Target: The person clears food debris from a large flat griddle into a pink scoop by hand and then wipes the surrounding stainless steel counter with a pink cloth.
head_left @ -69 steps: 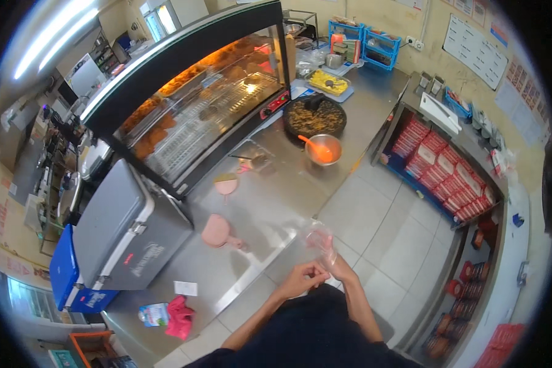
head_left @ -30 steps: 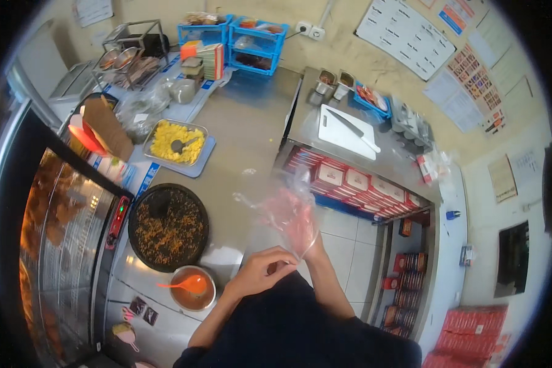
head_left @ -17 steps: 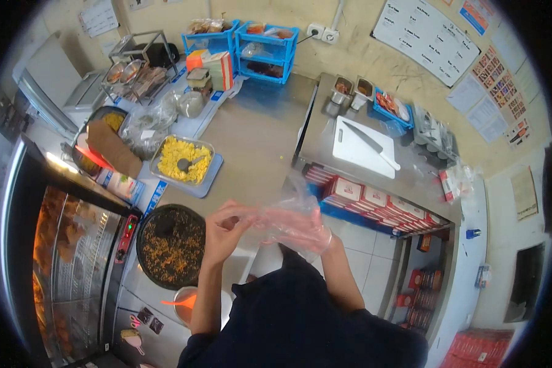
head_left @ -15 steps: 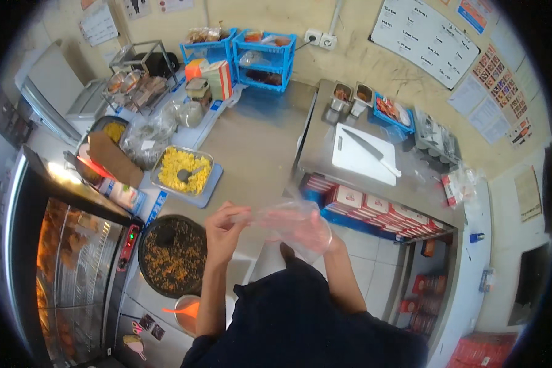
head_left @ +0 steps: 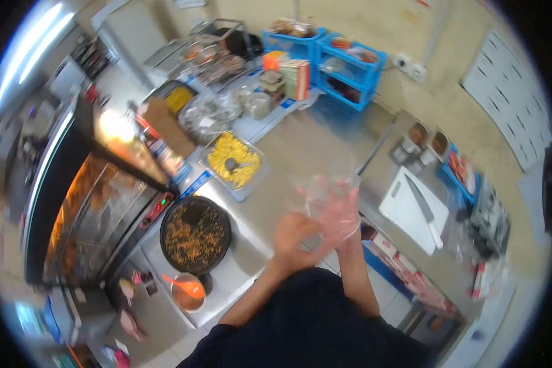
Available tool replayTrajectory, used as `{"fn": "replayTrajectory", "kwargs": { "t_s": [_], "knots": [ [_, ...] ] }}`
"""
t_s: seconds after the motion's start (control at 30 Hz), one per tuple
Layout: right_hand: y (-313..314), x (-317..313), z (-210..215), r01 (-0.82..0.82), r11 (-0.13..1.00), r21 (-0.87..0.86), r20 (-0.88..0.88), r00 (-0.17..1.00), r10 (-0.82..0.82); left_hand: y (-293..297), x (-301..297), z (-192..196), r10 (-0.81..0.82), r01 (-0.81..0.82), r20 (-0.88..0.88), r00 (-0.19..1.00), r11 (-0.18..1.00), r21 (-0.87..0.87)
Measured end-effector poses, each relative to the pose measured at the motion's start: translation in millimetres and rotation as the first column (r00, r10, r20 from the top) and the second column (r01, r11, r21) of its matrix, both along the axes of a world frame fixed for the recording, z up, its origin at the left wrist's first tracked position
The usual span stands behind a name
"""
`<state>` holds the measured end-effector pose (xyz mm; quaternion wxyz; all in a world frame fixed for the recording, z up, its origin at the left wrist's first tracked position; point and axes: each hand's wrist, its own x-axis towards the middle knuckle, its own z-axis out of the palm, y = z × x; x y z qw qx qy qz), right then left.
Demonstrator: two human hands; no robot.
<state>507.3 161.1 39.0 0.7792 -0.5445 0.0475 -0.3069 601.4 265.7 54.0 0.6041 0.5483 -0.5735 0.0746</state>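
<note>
My right hand (head_left: pixel 336 211) is inside a clear disposable plastic glove (head_left: pixel 316 190), its fingers pointing away from me and spread. The loose film stands out past the fingertips. My left hand (head_left: pixel 293 238) is bare and slightly blurred, its fingers closed on the glove near the right wrist. Both hands are held up in front of my dark clothing, over the gap between the two steel counters. To their left, a clear tray of yellow chopped food (head_left: pixel 232 156) has a dark-handled utensil in it. A round black pan (head_left: pixel 196 234) of browned crumbs sits nearer.
A lit glass warming cabinet (head_left: pixel 98 214) stands on the left. Beside the pan is a pot with an orange spoon (head_left: pixel 190 288). On the right counter, a knife (head_left: pixel 422 205) lies across a white cutting board (head_left: pixel 405 230). Blue racks (head_left: pixel 349 70) stand against the wall.
My view has swung left, so the counters sit farther right in it. The left hand has come across to the right wrist, and the glove now covers more of the right hand.
</note>
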Motion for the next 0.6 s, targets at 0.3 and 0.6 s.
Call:
{"fn": "replayTrajectory", "kwargs": {
  "t_s": [0.3, 0.6],
  "knots": [
    [-3, 72, -9, -0.546, 0.644, 0.536, 0.397, 0.836, 0.379, -6, 14, -36, 0.008, -0.006, -0.18, 0.984, 1.0, 0.01],
    [23, 157, 4, -0.75, 0.536, 0.386, 0.198, 0.635, 0.746, 78, 52, -16, -0.026, 0.034, -0.444, 0.896, 0.999, 0.01]
  ]
}}
